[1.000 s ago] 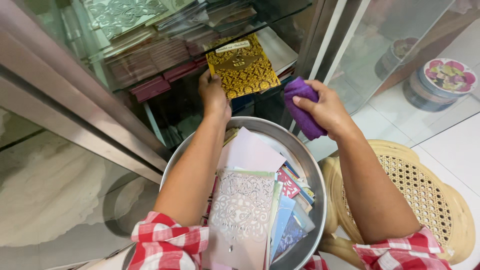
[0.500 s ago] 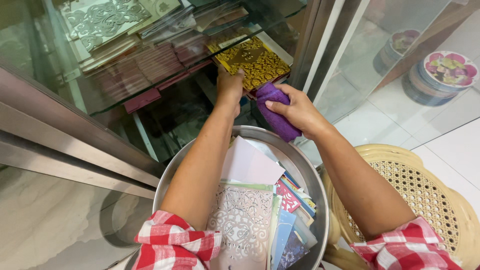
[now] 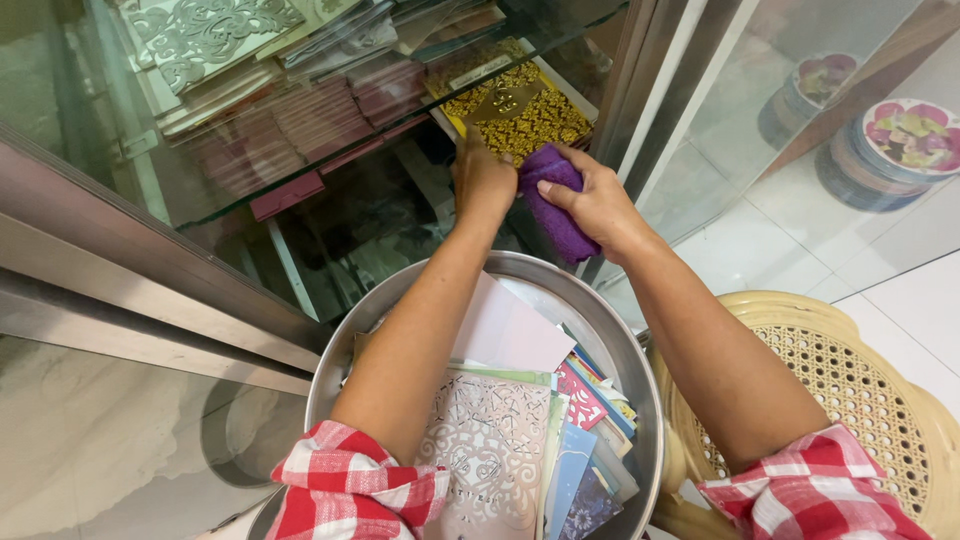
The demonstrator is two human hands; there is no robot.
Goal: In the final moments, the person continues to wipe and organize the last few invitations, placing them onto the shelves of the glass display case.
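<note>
My left hand (image 3: 482, 178) grips the near edge of a gold patterned card (image 3: 515, 112) that lies on a glass shelf (image 3: 300, 190) inside a display cabinet. My right hand (image 3: 600, 205) is closed on a purple cloth (image 3: 553, 205) and presses it against the card's near corner, right beside my left hand. Below my forearms sits a round metal tray (image 3: 620, 345) stacked with several cards, among them a white lace-cut one (image 3: 490, 450) and a plain pink one (image 3: 510, 330).
More cards, maroon (image 3: 300, 130) and pale embossed (image 3: 205, 35), lie further along the shelf. A metal cabinet frame (image 3: 130, 270) runs on the left. A woven cane stool (image 3: 860, 390) stands at the right, and a round flowered tin (image 3: 915, 135) rests on the tiled floor.
The gold card has moved deeper onto the shelf. My right hand with the purple cloth came in from the right to the card's edge, next to my left hand.
</note>
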